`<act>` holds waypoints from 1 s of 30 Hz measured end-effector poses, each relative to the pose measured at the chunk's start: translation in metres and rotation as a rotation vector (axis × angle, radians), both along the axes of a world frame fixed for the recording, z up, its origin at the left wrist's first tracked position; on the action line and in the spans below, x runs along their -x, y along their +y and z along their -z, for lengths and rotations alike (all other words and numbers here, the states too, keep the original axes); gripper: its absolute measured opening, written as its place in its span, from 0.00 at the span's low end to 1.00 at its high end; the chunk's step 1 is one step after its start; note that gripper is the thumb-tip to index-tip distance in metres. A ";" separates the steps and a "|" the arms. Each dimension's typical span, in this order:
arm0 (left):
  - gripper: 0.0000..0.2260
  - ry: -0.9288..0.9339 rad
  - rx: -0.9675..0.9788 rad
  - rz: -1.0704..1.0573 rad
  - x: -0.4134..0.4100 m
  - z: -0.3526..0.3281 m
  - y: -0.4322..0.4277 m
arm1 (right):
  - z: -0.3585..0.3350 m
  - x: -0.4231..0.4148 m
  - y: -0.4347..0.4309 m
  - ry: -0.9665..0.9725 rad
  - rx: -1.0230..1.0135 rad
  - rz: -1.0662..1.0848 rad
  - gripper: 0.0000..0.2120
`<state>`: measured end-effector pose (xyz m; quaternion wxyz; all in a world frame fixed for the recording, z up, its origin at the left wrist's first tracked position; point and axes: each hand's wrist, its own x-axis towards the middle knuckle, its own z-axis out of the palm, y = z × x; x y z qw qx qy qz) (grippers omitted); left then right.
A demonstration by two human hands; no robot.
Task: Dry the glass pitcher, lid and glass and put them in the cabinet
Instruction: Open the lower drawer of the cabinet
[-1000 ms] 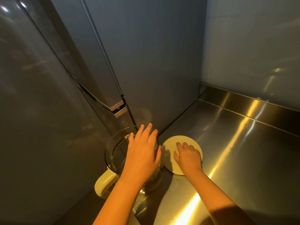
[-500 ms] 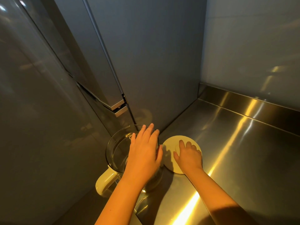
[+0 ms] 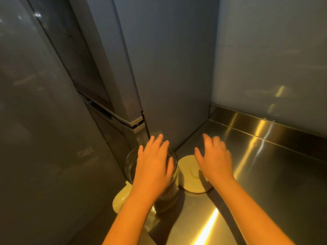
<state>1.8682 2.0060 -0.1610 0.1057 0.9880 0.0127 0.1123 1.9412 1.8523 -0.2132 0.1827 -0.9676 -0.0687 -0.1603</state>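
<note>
Filling the view from 7 to 11 o'clock: one tall dark cabinet front (image 3: 44,121), glossy, splitting into an upper and a lower door at a metal-edged seam (image 3: 136,123). Rising at 12 o'clock: one flat grey side panel (image 3: 168,68), closing off the space right behind the pitcher. Standing at 1 to 2 o'clock: one pale back wall (image 3: 274,59). Spreading from 3 to 5 o'clock: one stainless steel counter (image 3: 274,183), ending in one low steel upstand (image 3: 265,126) under that wall.

Standing upright at 6 o'clock, in the counter's left corner, hemmed in by cabinet front and side panel: one glass pitcher (image 3: 130,167), its cream handle (image 3: 120,200) pointing to 7 o'clock. Impossible to tell what, if anything, is lying inside, with a hand covering most of the mouth.

Reaching in from 5 and 6 o'clock: two bare arms. Lying over the pitcher's mouth, fingers straight and spread, gripping nothing: the left hand (image 3: 154,167). Hanging over the lid's right part, fingers loosely spread and blurred, holding nothing: the right hand (image 3: 215,161); touching the lid or not, impossible to tell.

Lying flat on the counter at the pitcher's 3 o'clock, just beside it: one round cream lid (image 3: 187,174), partly darkened by the right hand's shadow.
</note>
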 end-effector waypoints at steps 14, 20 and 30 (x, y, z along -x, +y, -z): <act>0.23 -0.145 0.068 -0.130 0.083 -0.030 0.121 | -0.070 0.078 0.128 -0.267 -0.094 -0.230 0.20; 0.23 -0.151 0.087 -0.203 0.131 -0.032 0.204 | -0.073 0.119 0.213 -0.292 -0.150 -0.322 0.20; 0.20 -0.220 -0.047 -0.275 0.178 -0.011 0.307 | -0.057 0.160 0.326 -0.352 -0.147 -0.398 0.21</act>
